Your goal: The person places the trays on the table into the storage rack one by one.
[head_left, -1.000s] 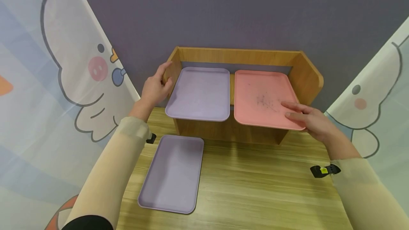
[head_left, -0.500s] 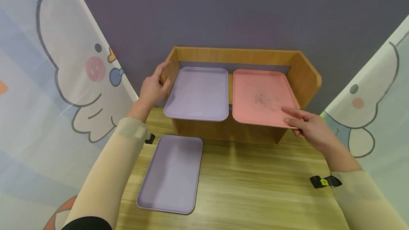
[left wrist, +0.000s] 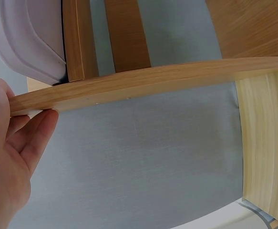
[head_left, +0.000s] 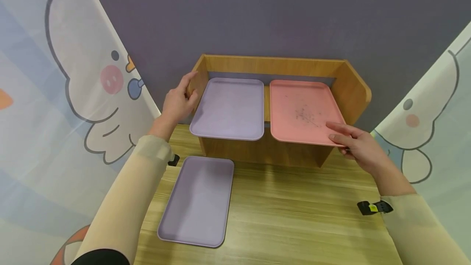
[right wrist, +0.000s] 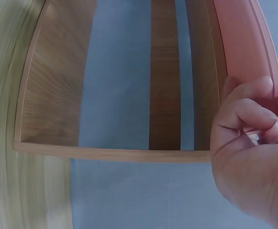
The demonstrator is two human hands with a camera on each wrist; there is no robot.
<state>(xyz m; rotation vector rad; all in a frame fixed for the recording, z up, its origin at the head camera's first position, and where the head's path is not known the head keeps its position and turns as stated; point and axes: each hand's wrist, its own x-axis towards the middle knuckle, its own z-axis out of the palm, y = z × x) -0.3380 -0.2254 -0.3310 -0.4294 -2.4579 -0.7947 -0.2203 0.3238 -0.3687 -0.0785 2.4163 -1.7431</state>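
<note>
A wooden desktop shelf (head_left: 274,64) holds two trays side by side. My left hand (head_left: 177,103) grips the edge of its left side panel; in the left wrist view the fingers (left wrist: 39,139) press the panel's outer face. Beside that hand lies a lavender tray (head_left: 229,109). At the right is a pink tray (head_left: 303,97) with a dark sprig-like pattern. Its front right corner is pinched by my right hand (head_left: 362,146), thumb on top and fingers curled underneath. In the right wrist view the pink tray (right wrist: 241,43) sits along the shelf's upper board.
A purple tray (head_left: 198,201) lies on the wood-grain table (head_left: 287,212), left of middle in front of the shelf. A dark grey panel (head_left: 265,15) stands behind. Cartoon-printed cloths (head_left: 92,52) hang at the left and right.
The pink tray has shifted slightly back on the shelf. My right hand has moved a little lower at its corner, and its curled fingers now show below the rim. The left hand keeps its place.
</note>
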